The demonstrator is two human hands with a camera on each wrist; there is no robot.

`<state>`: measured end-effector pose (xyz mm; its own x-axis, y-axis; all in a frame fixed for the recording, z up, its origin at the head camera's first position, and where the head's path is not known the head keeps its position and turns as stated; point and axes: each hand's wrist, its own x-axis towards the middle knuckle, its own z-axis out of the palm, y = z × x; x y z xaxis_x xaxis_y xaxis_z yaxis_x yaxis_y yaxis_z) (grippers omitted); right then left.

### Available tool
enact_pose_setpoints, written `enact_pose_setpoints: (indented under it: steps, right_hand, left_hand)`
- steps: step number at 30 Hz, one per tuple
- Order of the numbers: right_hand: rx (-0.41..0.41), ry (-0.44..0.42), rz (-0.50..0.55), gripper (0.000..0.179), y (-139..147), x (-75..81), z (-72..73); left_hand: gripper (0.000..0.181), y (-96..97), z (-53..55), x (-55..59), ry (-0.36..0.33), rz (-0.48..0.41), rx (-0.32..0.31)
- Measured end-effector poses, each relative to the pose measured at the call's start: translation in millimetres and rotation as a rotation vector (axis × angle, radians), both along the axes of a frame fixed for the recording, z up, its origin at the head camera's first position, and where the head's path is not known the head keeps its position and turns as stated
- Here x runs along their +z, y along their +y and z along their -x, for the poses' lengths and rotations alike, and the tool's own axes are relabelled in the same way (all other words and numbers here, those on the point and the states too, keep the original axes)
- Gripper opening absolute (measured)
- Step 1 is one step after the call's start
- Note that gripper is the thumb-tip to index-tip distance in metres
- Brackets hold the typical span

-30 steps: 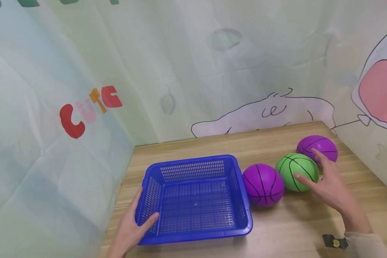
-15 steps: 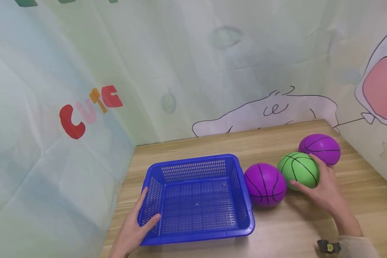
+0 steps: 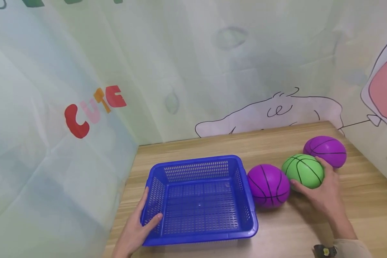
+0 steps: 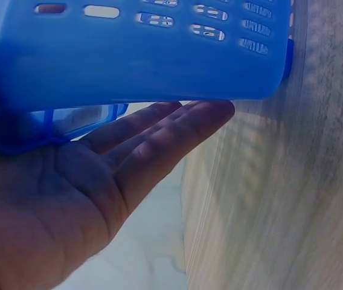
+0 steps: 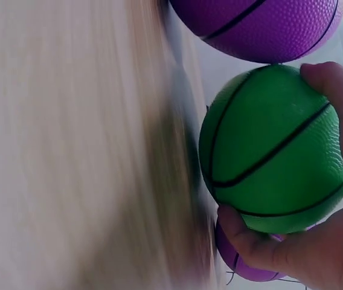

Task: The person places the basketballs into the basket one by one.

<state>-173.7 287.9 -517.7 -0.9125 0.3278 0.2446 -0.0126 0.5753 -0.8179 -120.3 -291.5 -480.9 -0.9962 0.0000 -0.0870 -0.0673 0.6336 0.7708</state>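
We see the table (image 3: 287, 229) bearing a basket (image 3: 203, 237), held at its left side between thumb and fingers of our left hand (image 3: 136, 225). Right of it, between two purple balls (image 3: 268, 186), sits the green ball (image 3: 303, 171), gripped in the fingers of our right hand (image 3: 325, 195).
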Motion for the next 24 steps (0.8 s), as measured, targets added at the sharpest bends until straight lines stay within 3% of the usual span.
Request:
enact_pose_setpoints:
  steps: [7,16,24]
  right_hand:
    - [-0.05,0.053,0.093,0.116,-1,20.3,-2.0]
    - [-0.096,0.031,0.144,0.116,-4,55.7,-2.8]
    - [-0.068,0.065,0.146,0.115,-21,88.7,-3.7]
  left_hand:
    - [0.1,-2.1,1.6,-4.2,0.019,-0.044,-0.006]
    - [0.099,-2.6,1.3,-2.3,0.011,-0.045,-0.004]
    - [0.099,-2.4,1.0,-2.0,0.013,-0.043,-0.007]
